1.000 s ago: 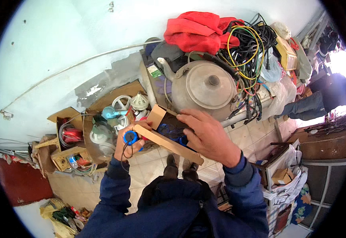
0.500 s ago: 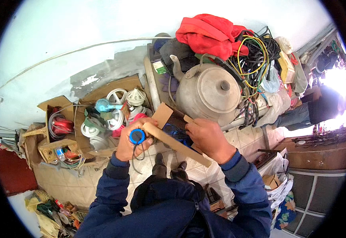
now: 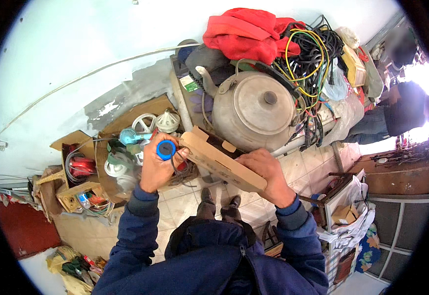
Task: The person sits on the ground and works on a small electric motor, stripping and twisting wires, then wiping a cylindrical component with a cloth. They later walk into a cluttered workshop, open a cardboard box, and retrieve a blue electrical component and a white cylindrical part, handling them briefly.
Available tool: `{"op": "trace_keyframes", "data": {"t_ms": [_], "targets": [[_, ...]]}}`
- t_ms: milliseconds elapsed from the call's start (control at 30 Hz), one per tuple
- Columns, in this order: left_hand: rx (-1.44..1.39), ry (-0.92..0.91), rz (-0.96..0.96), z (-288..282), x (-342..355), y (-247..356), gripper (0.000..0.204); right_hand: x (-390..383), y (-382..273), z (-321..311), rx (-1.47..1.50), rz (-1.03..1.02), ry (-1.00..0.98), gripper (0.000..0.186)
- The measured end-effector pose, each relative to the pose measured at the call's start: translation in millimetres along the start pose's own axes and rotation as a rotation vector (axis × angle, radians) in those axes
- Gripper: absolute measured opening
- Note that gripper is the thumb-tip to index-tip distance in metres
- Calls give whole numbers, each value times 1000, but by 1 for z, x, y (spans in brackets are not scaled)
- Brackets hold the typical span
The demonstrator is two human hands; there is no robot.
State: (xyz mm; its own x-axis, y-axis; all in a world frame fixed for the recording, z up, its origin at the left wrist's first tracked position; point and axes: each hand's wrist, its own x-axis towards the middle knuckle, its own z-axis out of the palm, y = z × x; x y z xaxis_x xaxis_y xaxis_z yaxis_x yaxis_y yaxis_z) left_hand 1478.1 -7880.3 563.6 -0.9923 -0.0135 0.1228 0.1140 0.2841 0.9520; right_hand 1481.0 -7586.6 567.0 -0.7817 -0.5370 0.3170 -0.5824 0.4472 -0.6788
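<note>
My left hand (image 3: 155, 167) is closed around a blue round object (image 3: 166, 150) with a dark centre and a dangling dark cord, its fingertips at the left end of a brown cardboard box (image 3: 224, 167). My right hand (image 3: 268, 174) grips the box's other end, fingers curled behind the tilted flap. The box's contents are mostly hidden by that flap. Just beyond it, a large dented metal kettle (image 3: 251, 113) stands among assorted items.
Cardboard boxes (image 3: 84, 160) of white fittings and wires stand at left. A red cloth (image 3: 244, 34) and tangled cables (image 3: 313, 64) lie behind the kettle. At right are a cluttered stand (image 3: 347, 211) and dark clothing (image 3: 401, 108). The tiled floor (image 3: 180, 201) shows below.
The box's front flap has lifted to cover more of the inside. My right fingers moved from reaching over the box to gripping its end. The blue object rose slightly in my left hand.
</note>
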Motion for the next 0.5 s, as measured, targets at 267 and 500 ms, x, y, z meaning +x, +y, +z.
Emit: {"op": "trace_keyframes", "data": {"t_ms": [267, 500], "targets": [[-5, 4, -42, 9, 9, 0, 22, -35, -8, 4, 80, 220, 69, 57], [54, 19, -64, 20, 15, 4, 22, -57, -10, 14, 285, 265, 136, 58]]}}
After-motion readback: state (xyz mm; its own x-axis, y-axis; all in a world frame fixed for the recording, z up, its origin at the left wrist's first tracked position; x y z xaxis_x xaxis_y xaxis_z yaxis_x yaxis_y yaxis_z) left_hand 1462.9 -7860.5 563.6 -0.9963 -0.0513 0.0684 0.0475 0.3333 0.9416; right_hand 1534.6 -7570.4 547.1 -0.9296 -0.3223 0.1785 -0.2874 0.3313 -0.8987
